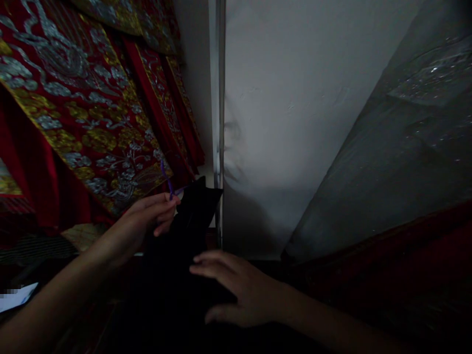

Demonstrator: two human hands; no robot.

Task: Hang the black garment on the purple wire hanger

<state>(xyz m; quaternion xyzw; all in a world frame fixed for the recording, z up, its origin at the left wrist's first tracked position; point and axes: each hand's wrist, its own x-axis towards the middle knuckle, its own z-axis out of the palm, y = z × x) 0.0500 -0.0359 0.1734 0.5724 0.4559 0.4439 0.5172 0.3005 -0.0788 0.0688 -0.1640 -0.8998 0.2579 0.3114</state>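
Note:
My left hand (151, 216) pinches a thin purple clothes hanger (166, 178) between thumb and fingers. A slim purple part of it runs right into a black garment (188, 221), which hangs down toward me. In the dim light the garment's folds and lower edge merge into the dark. My right hand (236, 285) is lower and to the right, in front of the black cloth. Its fingers are apart and bent slightly, with nothing held; whether the fingertips touch the cloth I cannot tell.
Red cloths (99, 113) embroidered in gold and silver hang at the left. A pale wall panel (287, 113) with a metal edge strip (217, 98) stands ahead. Clear plastic sheeting (398, 147) slopes down the right, above dark red cloth (435, 246). A lit screen (18, 296) shows at lower left.

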